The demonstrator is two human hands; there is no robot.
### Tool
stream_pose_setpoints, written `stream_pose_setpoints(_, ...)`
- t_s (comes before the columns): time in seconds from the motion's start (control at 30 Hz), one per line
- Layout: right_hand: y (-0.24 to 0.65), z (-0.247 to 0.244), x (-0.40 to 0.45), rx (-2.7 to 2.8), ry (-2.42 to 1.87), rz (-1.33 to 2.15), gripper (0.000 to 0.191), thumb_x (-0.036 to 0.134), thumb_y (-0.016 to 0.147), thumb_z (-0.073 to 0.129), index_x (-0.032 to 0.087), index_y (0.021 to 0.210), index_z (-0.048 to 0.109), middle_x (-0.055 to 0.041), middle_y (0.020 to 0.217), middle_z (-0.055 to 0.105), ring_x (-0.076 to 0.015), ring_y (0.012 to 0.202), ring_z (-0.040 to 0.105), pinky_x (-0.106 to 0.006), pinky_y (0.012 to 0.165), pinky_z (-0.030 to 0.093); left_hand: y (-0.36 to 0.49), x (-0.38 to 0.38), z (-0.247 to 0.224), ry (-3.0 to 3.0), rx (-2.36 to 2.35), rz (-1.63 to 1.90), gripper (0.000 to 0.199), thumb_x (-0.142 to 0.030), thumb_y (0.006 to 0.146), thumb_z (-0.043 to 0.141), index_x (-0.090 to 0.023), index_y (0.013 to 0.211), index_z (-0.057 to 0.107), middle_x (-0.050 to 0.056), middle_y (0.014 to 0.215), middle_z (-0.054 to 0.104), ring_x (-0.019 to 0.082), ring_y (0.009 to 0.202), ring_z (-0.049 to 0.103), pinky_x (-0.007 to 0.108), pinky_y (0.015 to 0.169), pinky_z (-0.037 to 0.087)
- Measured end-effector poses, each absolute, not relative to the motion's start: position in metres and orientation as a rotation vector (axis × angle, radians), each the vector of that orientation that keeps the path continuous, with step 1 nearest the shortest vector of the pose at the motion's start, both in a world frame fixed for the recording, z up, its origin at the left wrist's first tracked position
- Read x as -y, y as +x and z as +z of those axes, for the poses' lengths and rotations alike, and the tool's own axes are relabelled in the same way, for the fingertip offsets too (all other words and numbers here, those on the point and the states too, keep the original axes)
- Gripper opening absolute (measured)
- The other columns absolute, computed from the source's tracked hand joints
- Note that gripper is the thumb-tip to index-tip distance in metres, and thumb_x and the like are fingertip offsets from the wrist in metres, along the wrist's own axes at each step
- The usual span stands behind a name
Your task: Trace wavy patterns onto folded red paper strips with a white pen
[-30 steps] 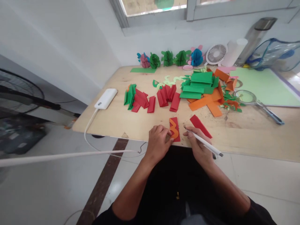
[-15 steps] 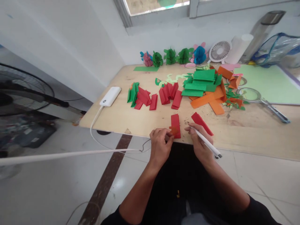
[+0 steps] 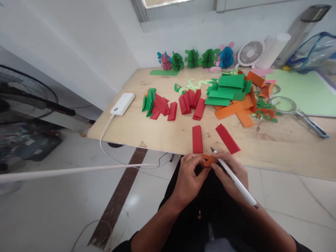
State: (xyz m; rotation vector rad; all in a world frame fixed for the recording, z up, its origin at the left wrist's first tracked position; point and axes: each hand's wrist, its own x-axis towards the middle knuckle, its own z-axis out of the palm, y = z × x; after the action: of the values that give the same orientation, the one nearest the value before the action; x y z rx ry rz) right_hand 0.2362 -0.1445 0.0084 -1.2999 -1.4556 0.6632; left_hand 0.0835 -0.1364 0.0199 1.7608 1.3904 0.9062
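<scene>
Orange paper (image 3: 209, 163) between both hands (image 3: 187, 180)

Black sleeves (image 3: 124, 246); black clothing (image 3: 187, 225); small gold detail (image 3: 199, 214)

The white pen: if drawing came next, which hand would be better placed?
Probably the right hand: it holds the white pen, one end pointing over the table. The left hand pinches the orange paper, which the right hand seems to touch too.
</scene>
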Motion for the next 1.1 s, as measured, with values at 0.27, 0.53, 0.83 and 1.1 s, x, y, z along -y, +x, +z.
stream_pose_setpoints(0.27,0.240,0.021,0.144,1.208,-1.440,0.658,0.016,0.036,0.081,0.071,0.025,0.094,0.070,0.0007,0.072,0.071,-0.0129,0.055,0.063,-0.024,0.050,0.055,0.056,0.109,0.019,2.025,-1.617,0.980,0.010,-0.029,0.091,0.058,-0.022,0.096,0.063,0.003,0.094,0.070,0.022,0.095,0.063,0.040,0.090,0.049)
stream_pose_setpoints(0.53,0.246,0.029,0.148,1.115,-1.521,0.528,0.021,0.040,0.078,0.073,0.026,0.093,0.072,0.0006,0.072,0.071,-0.0128,0.053,0.062,-0.024,0.050,0.055,0.064,0.086,0.011,2.623,-1.530,0.579,0.031,-0.031,0.087,0.064,-0.017,0.114,0.060,0.012,0.112,0.065,0.029,0.102,0.059,0.044,0.088,0.049)
stream_pose_setpoints(0.83,0.245,0.033,0.144,1.136,-1.554,0.495,0.024,0.045,0.077,0.073,0.025,0.092,0.072,0.0005,0.071,0.071,-0.0135,0.052,0.063,-0.022,0.048,0.054,0.053,0.080,-0.004,2.720,-1.358,0.871,0.018,-0.017,0.095,0.050,-0.018,0.099,0.067,0.008,0.097,0.073,0.023,0.090,0.066,0.038,0.082,0.055)
stream_pose_setpoints(1.1,0.249,0.041,0.143,1.079,-1.590,0.457,0.026,0.046,0.076,0.073,0.025,0.090,0.073,0.0008,0.066,0.069,-0.0140,0.047,0.057,-0.024,0.041,0.047,0.012,0.045,0.030,2.330,-1.793,1.378,0.022,-0.028,0.099,0.046,-0.021,0.104,0.066,0.005,0.095,0.075,0.016,0.077,0.069,0.028,0.073,0.055)
